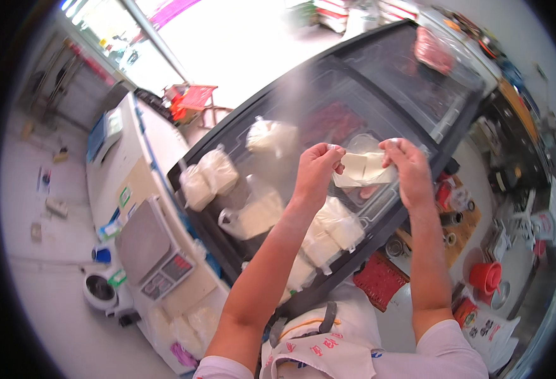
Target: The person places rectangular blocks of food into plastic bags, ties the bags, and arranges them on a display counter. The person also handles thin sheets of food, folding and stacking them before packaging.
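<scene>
My left hand point(319, 166) and my right hand point(405, 166) each pinch a side of a thin clear plastic bag. Pale blocks point(364, 166), split by a seam down the middle, hang in it between the hands, over a dark display case. Below and left of them, more bagged pale blocks point(337, 222) lie on the near part of the case. Another bag with a pale block point(259, 213) has its handles loose. Two knotted bags point(217, 170) lie at the far left, and a further bag point(271, 137) sits behind. My left forearm hides part of the row.
A digital scale point(150, 246) stands on the counter at left. The dark case frame point(391, 76) runs to the upper right, with bagged red meat point(433, 51) at its far end. A red stool point(381, 280) and a red bucket point(486, 275) are at lower right.
</scene>
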A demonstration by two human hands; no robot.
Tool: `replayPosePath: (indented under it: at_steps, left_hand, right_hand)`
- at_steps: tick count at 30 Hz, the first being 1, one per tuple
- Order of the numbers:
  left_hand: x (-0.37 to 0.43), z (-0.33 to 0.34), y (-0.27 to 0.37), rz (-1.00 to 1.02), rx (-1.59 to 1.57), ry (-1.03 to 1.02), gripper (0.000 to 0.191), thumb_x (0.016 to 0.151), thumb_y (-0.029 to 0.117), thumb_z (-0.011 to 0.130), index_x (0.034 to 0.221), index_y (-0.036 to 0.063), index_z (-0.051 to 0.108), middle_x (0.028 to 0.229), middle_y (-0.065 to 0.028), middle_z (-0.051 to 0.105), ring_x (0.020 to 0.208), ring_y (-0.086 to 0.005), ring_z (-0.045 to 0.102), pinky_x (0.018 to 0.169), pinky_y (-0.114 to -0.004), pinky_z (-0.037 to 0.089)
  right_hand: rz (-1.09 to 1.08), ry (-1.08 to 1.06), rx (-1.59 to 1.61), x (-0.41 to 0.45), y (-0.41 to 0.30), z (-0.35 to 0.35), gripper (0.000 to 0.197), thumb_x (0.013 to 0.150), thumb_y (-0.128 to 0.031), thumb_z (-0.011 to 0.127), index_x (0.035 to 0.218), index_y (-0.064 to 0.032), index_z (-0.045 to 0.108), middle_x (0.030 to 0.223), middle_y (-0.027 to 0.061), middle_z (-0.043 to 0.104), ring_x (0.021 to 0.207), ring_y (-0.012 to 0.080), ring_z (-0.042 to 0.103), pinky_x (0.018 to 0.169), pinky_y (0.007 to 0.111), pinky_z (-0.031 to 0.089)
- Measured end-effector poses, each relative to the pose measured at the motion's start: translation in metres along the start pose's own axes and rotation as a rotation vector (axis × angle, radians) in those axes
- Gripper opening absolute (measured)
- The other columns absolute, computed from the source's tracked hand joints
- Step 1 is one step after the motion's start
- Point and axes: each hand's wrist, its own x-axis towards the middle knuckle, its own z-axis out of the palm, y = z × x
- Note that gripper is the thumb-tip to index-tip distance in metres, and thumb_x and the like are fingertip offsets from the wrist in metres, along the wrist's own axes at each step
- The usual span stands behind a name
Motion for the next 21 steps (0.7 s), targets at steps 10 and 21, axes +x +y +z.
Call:
replayPosePath:
  at_steps: [10,21]
  left_hand:
    - [-0.251,-0.154,0.234,0.253,0.192,0.394,0.016,0.103,0.014,0.067,0.107,-0.0004,0.073,0.095,-0.0067,0.074,0.086,-0.0173,0.072,0.089,-0.033,0.056]
    - [-0.413,-0.386,0.308,0.310,0.276,0.816,0.018,0.106,0.011,0.060,0.116,-0.0011,0.069,0.095,-0.0058,0.072,0.090,-0.0172,0.072,0.094,-0.043,0.064]
  right_hand:
    - [-0.015,-0.619,0.320,-0.072,-0.137,0.213,0.027,0.113,-0.019,0.060,0.121,0.0033,0.073,0.086,-0.0005,0.065,0.086,0.0092,0.066,0.089,0.028,0.058]
    - [0.096,-1.112,0.274,-0.138,-0.074,0.524,0.025,0.112,-0.018,0.061,0.125,0.0013,0.071,0.109,0.0064,0.074,0.107,0.0166,0.072,0.105,0.034,0.054]
